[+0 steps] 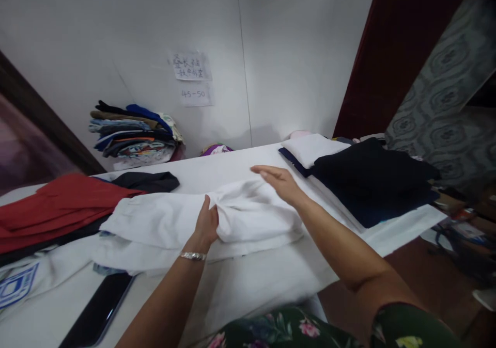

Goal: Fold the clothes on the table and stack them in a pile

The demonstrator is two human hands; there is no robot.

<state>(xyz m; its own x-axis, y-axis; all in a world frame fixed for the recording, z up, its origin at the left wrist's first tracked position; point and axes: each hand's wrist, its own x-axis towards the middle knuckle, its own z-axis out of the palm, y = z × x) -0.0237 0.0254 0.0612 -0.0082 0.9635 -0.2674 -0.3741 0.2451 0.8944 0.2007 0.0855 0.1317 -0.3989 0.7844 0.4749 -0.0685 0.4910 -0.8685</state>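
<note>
A white garment [163, 219] lies stretched across the table, with a raised, twisted fold near its middle. At this fold my left hand [207, 224] holds the cloth, its thumb pointing up and its fingers partly hidden by the fabric. My right hand [282, 184] is open, fingers straight and together, over the far right part of the garment. No object shows in it. Whether its edge touches the cloth I cannot tell.
A phone [101, 306] lies at the near left. Red clothing [65, 206] and a dark garment [149, 181] lie left. Folded dark clothes [372, 183] and a white folded piece [312, 149] sit right. A clothes stack [135, 133] stands by the wall, below paper notes [191, 68].
</note>
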